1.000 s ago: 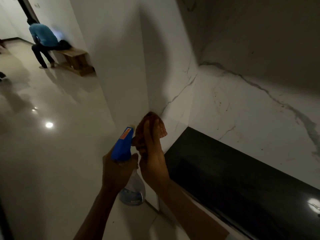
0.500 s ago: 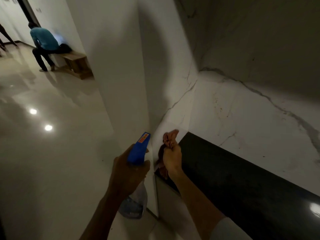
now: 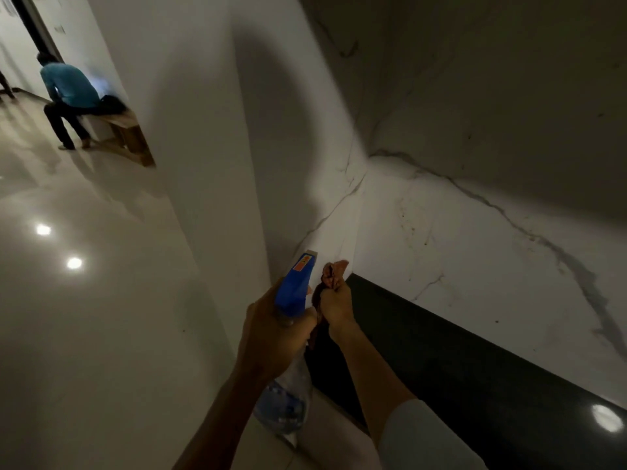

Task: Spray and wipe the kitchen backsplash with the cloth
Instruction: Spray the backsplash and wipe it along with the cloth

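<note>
My left hand (image 3: pixel 271 337) grips a spray bottle (image 3: pixel 295 290) with a blue trigger head and a clear body; its nozzle points up at the white wall corner. Right beside it, my right hand (image 3: pixel 336 305) clutches a bunched reddish-brown cloth (image 3: pixel 334 273), which sticks out above the fist at the left end of the black countertop (image 3: pixel 458 361). The white marble backsplash (image 3: pixel 475 252) with grey veins rises behind the counter, to the right of both hands. Neither hand touches it.
A white wall pier (image 3: pixel 190 130) stands left of the counter. Glossy light floor (image 3: pixel 84 300) spreads to the left. Far back at the upper left a person in a blue shirt (image 3: pixel 68 93) sits on a wooden bench (image 3: pixel 130 134).
My right hand came off the wall corner, lowered and bunched the cloth into a fist. The left hand with the bottle rose slightly and moved closer to the right hand.
</note>
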The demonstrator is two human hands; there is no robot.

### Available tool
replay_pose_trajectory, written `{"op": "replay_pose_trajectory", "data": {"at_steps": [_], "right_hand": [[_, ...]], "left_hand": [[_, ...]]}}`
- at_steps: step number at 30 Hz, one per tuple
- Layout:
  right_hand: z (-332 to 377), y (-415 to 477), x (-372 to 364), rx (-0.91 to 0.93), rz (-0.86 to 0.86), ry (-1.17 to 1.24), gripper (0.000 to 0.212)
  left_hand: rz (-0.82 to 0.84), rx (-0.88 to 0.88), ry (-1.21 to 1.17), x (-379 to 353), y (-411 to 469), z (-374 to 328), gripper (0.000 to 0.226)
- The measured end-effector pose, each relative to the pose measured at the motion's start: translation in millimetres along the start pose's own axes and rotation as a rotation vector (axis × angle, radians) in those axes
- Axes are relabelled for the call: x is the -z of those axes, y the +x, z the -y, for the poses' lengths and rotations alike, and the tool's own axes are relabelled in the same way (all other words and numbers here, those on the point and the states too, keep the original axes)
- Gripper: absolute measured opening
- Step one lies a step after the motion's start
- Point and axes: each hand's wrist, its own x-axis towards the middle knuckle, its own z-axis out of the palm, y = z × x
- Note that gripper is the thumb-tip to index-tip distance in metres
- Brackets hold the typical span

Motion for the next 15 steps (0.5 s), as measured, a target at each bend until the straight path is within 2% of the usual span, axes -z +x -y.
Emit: {"op": "replay_pose_trajectory", "data": {"at_steps": [2, 5, 8, 10, 13, 15], "right_hand": [[27, 6, 6, 0.168, -0.006, -0.03, 0.065], [79, 9, 12, 0.473, -0.058, -0.102, 0.08], [121, -4, 15, 0.842, -0.067, -0.182, 0.08], [133, -20, 11, 1.032, -0.012, -0.261, 0.074], [136, -35, 10, 1.203, 0.088, -0.396, 0.07], [156, -35, 14, 1.212, 0.112, -0.418, 0.073]], "left_hand": [[-0.022, 0.018, -0.055, -3, 5, -7, 0.027], [-0.037, 0.037, -0.143, -7, 10, -13, 0.026], [-0.07, 0.0, -0.179, -10, 14, -21, 0.037], [-0.102, -0.053, -0.18, -10, 16, -27, 0.045], [-0.133, -0.096, -0.193, -9, 19, -35, 0.06], [-0.158, -0.119, -0.205, -8, 22, -37, 0.062]]}}
